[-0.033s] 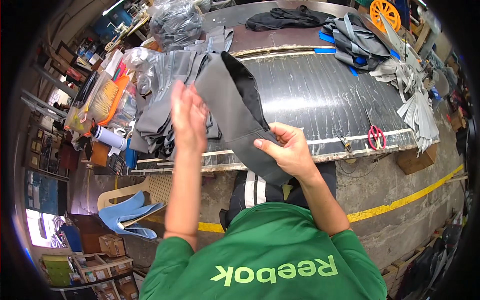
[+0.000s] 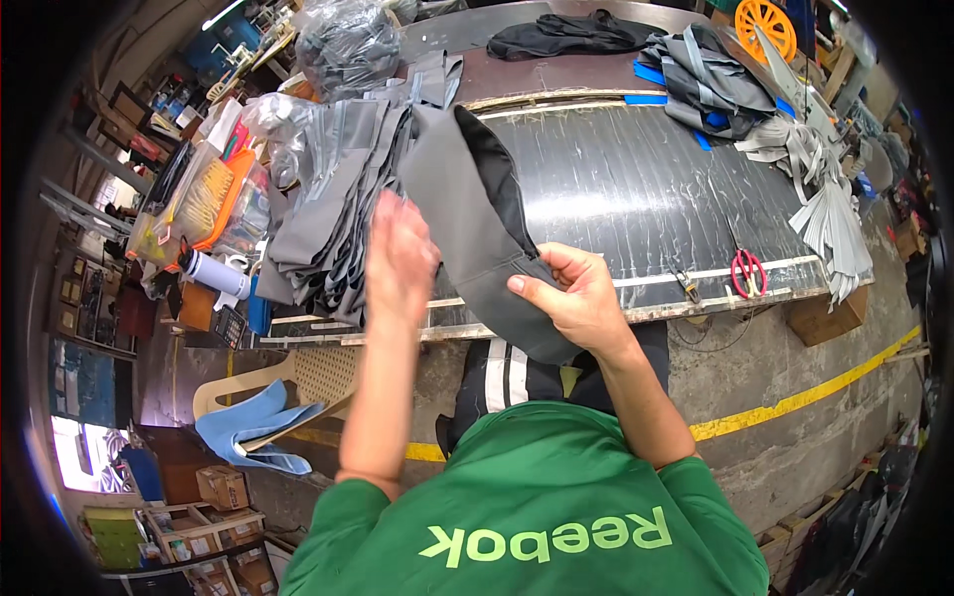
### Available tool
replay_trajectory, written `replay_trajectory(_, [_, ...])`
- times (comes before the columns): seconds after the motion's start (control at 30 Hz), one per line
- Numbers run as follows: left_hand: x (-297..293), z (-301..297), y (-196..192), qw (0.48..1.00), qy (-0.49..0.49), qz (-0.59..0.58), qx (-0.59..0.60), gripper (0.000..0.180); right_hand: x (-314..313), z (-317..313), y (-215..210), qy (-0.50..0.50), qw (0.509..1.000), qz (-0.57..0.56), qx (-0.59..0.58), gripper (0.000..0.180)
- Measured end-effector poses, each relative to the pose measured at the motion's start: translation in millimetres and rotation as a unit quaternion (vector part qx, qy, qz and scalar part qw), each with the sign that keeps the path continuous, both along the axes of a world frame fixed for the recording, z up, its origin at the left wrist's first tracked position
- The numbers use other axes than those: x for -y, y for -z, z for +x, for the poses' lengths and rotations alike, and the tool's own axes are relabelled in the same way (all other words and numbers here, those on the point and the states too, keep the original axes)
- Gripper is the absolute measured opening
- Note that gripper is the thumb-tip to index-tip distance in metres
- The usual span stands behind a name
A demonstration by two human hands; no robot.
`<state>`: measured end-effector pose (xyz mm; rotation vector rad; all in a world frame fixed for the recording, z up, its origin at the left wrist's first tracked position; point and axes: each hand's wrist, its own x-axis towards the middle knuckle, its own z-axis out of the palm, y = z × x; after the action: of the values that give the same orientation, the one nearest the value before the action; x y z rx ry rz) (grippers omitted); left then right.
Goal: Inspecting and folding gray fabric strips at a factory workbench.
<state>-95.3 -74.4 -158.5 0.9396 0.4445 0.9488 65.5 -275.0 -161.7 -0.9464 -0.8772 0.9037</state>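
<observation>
My right hand point(image 2: 581, 303) pinches the lower end of a grey fabric piece point(image 2: 452, 214), thumb on top near a stitched seam. The piece stands up at a slant toward the upper left, and its right edge gapes in a fold that shows a black inner side. Beside its left edge is my left hand point(image 2: 400, 260), smeared by motion. Whether its fingers touch the cloth cannot be made out. Just past that hand lies a heap of similar grey fabric pieces point(image 2: 333, 199) on the dark worktable point(image 2: 616, 189).
Red-handled scissors point(image 2: 747, 273) and small snips point(image 2: 686, 286) lie near the table's front edge. A bundle of pale grey strips point(image 2: 833, 238) hangs over the right corner. A plastic box point(image 2: 204, 199) and a white bottle point(image 2: 217, 275) stand left. A beige chair point(image 2: 323, 377) stands below.
My left hand has moved right and slightly down, closer to the grey fabric piece. The upper part of the piece has shifted a little right. My right hand keeps its hold.
</observation>
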Motion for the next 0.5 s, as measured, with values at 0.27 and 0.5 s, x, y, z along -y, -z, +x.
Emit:
replay_trajectory(0.27, [75.3, 22.4, 52.9, 0.973, 0.166, -0.162, 0.004, 0.052, 1.3, 14.4, 22.3, -0.004, 0.998, -0.054, -0.013, 0.025])
replay_trajectory(0.5, [86.8, 30.8, 53.9, 0.982, 0.100, -0.146, 0.067, 0.034, 5.6, -2.6, 19.9, 0.150, 0.981, -0.089, 0.084, 0.025])
